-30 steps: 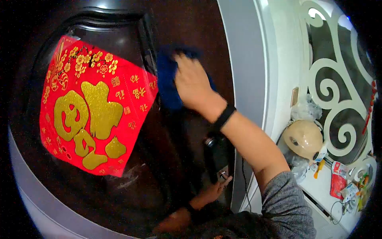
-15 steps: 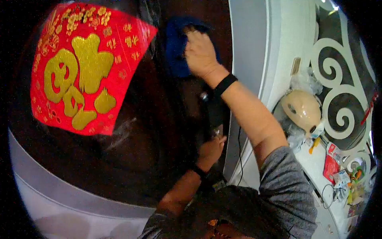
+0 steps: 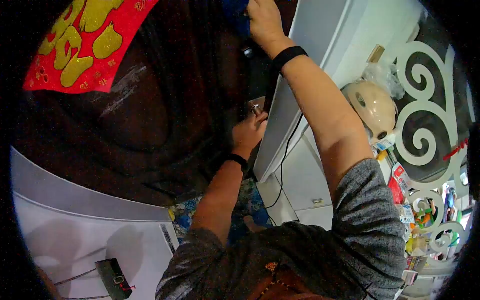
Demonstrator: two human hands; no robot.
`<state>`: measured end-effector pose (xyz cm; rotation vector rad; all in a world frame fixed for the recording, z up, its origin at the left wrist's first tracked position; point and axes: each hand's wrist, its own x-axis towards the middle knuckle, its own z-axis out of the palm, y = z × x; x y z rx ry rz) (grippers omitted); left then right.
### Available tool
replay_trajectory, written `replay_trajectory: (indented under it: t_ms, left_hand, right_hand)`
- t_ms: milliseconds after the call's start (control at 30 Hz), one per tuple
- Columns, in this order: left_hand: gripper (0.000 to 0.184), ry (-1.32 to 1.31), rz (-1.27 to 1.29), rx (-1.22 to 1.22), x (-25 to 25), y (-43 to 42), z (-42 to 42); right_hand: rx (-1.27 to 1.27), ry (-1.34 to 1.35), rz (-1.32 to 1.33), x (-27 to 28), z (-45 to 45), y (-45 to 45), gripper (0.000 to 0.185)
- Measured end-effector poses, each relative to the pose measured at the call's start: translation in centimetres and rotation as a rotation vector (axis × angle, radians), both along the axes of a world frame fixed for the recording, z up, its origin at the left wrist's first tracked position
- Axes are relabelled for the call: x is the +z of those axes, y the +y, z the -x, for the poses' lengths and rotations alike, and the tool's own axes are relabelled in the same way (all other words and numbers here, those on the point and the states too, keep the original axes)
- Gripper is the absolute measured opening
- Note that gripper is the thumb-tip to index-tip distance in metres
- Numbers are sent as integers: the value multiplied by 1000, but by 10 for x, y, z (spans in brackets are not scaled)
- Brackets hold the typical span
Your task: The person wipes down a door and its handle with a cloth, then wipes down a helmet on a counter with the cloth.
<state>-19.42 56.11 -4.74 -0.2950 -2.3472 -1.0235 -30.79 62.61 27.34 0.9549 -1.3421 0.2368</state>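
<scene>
A dark brown door [image 3: 165, 130] fills the left and middle of the view, with pale scuff marks on it. Near its right edge, my left hand [image 3: 249, 132] has its fingers curled round a metal door handle [image 3: 256, 109]. At the top edge of the view, my right hand [image 3: 267, 25] holds a blue cloth [image 3: 235, 15] against the door, and the fingertips are partly cut off. Below that hand sits a small shiny metal lock part [image 3: 247, 51]. A red paper with raised gold characters [image 3: 100, 57] is fixed to the door at the upper left.
A pale door frame [image 3: 300, 90] runs along the right, with a black cable [image 3: 282, 175] beside it. A white cabinet [image 3: 305, 175] bears a beige helmet-like object [image 3: 371, 107] and various small items. Bottom left hangs a dark bag [image 3: 114, 277]; a blue patterned mat [image 3: 250, 200] lies below.
My view has tilted down, so the door, red paper and both hands appear higher. The cloth is now mostly out of view. My left hand remains at the handle.
</scene>
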Motion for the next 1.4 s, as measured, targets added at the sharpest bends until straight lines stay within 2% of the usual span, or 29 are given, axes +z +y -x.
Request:
replay_trajectory:
  t_ms: [33, 167, 233, 267, 333, 400, 467, 533, 567, 667, 733, 767, 833, 900, 967, 1067, 1100, 1133, 1200, 1233, 1333, 1367, 1400]
  left_hand:
    - [28, -22, 80, 39, 3, 1, -3]
    - [33, -35, 125, 38, 10, 7, -31]
    - [37, -76, 148, 49, 13, 12, -48]
    - [37, -83, 153, 61, 15, 15, -57]
    - [38, 17, 220, 109, 20, 19, -77]
    - [36, 34, 203, 117, 25, 24, -97]
    - [34, 65, 188, 139, 27, 27, -116]
    - [30, 86, 222, 85, 28, 26, -138]
    - [26, 62, 150, 34, 25, 27, -147]
    - [26, -37, 223, 105, 33, 29, -180]
    - [27, -9, 240, 118, 34, 26, -200]
    - [28, -44, 273, 143, 35, 25, -209]
    - [28, -29, 329, 181, 44, 28, -227]
    - [28, -19, 383, 206, 51, 29, -248]
    - [25, -34, 428, 206, 65, 28, -269]
    - [20, -56, 519, 232, 66, 23, -298]
    - [15, -86, 540, 255, 71, 25, -312]
    - [15, -79, 550, 257, 77, 26, -323]
    - [18, -253, 633, 216, 89, 23, -343]
    - [24, -191, 679, 215, 93, 22, -354]
    - [31, -252, 651, 194, 109, 30, -383]
    - [35, -314, 620, 177, 123, 37, -393]
    - [35, -317, 613, 194, 125, 36, -402]
  right_hand:
    - [0, -38, -40, -2, -2, 7, 32]
    - [54, -89, -75, 2, -32, 28, 38]
    - [278, -275, -34, 6, -60, 37, 42]
    - [291, -280, -30, -1, -60, 44, 42]
    - [502, -166, 191, -19, -56, 59, 47]
    - [317, -393, 352, -16, -140, 85, 29]
    - [466, -433, 539, -33, -146, 111, 30]
    - [913, -671, 661, -74, -129, 122, 28]
    - [1139, -757, 754, -95, -120, 127, 28]
    - [363, -635, 419, -115, -143, 145, 35]
    - [462, -762, 387, -109, -187, 161, 38]
    - [1129, -924, 385, -109, -201, 164, 39]
    - [1821, -1023, 370, -117, -225, 162, 42]
    - [1980, -1242, 525, -136, -243, 147, 38]
    - [2072, -1337, 594, -149, -258, 144, 36]
    - [2001, -1563, 451, -160, -287, 143, 45]
    - [1758, -1377, 522, -159, -301, 132, 47]
    - [1594, -1192, 464, -159, -307, 130, 48]
    - [1231, -821, 452, -157, -319, 124, 50]
    - [1403, -1100, 466, -163, -338, 124, 49]
    - [1567, -1225, 379, -159, -372, 131, 46]
    - [1508, -1143, 332, -161, -379, 130, 45]
    - [1675, -1237, 290, -163, -388, 129, 49]
